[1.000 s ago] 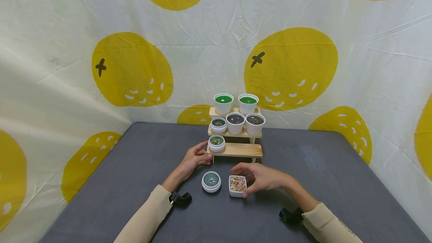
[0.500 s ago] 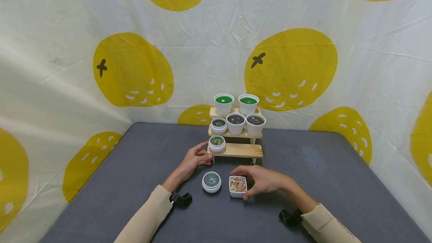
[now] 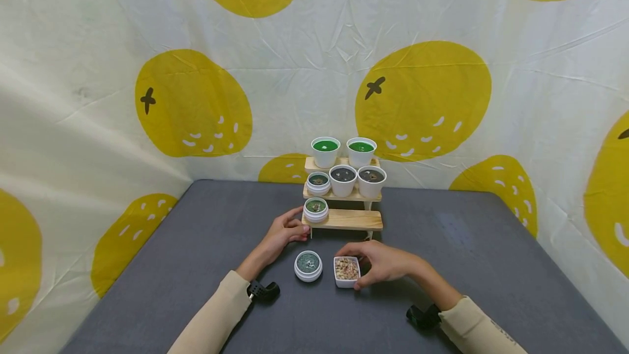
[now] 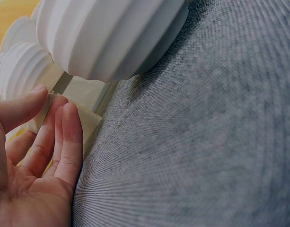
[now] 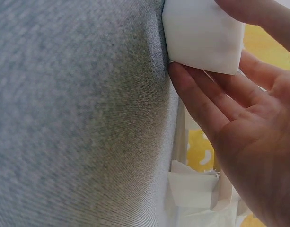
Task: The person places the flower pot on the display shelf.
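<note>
A three-step wooden stand [image 3: 351, 219] stands at the middle of the table. My left hand [image 3: 279, 235] pinches the left end of its lowest step between thumb and fingers, also seen in the left wrist view. On that step, right above the thumb, sits a ribbed white round pot [image 3: 316, 216] with a green and brown top. My right hand [image 3: 385, 261] holds a small square white dish [image 3: 346, 283] of pinkish gravel, thumb on the near side and fingers on the far side. In the right wrist view the fingertips lie low against the dish [image 5: 204, 40], down at the tablecloth.
A second ribbed pot [image 3: 308, 276] with a grey-green top stands between the hands. The middle step bears a ribbed pot [image 3: 318, 188] and two dark-filled cups [image 3: 342, 186]. Two green-filled cups [image 3: 325, 158] are on the top step. A printed curtain [image 3: 304, 86] hangs behind.
The right hand's fingers have closed in slightly around the square dish, which stays in about the same place. The left hand and the stand have not visibly moved.
</note>
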Motion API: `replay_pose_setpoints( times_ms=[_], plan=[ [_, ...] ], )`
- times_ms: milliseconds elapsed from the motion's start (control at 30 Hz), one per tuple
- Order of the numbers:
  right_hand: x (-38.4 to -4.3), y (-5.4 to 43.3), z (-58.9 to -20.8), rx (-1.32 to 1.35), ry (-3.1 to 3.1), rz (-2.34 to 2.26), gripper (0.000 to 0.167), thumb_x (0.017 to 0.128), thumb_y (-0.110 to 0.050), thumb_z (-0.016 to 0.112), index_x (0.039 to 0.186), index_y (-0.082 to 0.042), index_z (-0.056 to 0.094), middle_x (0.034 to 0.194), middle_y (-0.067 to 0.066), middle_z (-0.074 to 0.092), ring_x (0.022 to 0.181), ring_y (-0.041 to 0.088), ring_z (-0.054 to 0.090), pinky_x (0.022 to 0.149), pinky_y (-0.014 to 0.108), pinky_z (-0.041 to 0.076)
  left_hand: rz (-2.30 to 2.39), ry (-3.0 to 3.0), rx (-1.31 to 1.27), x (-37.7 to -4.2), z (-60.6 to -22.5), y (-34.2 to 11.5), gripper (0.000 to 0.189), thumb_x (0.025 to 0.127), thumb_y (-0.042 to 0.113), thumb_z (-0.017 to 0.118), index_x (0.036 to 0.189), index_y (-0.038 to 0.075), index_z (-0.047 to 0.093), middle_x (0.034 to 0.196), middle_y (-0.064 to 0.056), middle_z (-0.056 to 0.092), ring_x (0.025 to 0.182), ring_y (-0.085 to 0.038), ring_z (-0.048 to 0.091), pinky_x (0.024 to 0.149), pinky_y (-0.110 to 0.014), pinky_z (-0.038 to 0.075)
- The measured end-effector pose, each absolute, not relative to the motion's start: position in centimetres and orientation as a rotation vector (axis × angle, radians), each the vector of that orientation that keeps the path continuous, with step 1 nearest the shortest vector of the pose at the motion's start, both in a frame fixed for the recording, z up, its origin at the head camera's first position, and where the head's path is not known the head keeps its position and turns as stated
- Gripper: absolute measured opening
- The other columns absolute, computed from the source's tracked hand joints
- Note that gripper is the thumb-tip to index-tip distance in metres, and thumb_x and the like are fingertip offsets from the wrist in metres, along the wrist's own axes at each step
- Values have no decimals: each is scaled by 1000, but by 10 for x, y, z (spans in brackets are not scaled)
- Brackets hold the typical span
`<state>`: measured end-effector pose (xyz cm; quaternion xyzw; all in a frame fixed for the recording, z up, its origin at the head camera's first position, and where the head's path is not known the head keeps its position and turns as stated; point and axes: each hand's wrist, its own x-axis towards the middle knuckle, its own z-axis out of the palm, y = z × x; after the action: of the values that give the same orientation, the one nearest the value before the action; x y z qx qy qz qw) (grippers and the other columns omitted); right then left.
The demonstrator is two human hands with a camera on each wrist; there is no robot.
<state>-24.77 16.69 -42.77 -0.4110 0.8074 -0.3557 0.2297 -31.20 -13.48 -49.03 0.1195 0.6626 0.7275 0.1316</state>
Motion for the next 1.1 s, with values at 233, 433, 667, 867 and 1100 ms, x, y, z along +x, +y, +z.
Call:
replay_pose_setpoints(
  times_ms=[233, 433, 667, 867, 1100],
  plan=[
    [-248, 166, -425, -1146, 2241, -980, 61, 86, -21, 83, 141, -12, 58, 134, 5, 67, 108, 4, 61, 94, 30, 57, 2110, 1925, 361, -312, -491, -136, 73, 96, 3, 69, 159, 5, 35, 94, -1, 72, 84, -14, 70, 78, -27, 62],
    [-250, 166, -424, -1157, 2252, -983, 60, 87, -22, 82, 141, -13, 58, 134, 5, 67, 109, 5, 62, 94, 31, 58, 2119, 1928, 364, -313, -490, -137, 72, 96, 3, 69, 159, 5, 35, 93, -2, 73, 84, -15, 70, 78, -27, 62],
    [-248, 167, -421, -1154, 2270, -981, 59, 88, -23, 81, 141, -12, 58, 136, 7, 66, 111, 5, 62, 95, 31, 58, 2115, 1917, 350, -314, -491, -135, 72, 96, 3, 70, 159, 7, 36, 94, -3, 73, 84, -15, 71, 78, -28, 62],
    [-249, 167, -417, -1157, 2277, -979, 58, 88, -22, 81, 141, -13, 58, 135, 7, 66, 109, 6, 62, 95, 31, 58, 2123, 1924, 345, -315, -493, -134, 71, 96, 2, 69, 158, 7, 37, 92, -2, 73, 82, -15, 70, 77, -28, 62],
    [-250, 164, -411, -1123, 2268, -997, 60, 87, -22, 81, 142, -14, 57, 132, 5, 64, 107, 10, 62, 97, 33, 58, 2117, 1923, 350, -313, -491, -134, 73, 95, 3, 70, 159, 5, 36, 92, -1, 73, 82, -14, 70, 76, -27, 62]
  ],
)
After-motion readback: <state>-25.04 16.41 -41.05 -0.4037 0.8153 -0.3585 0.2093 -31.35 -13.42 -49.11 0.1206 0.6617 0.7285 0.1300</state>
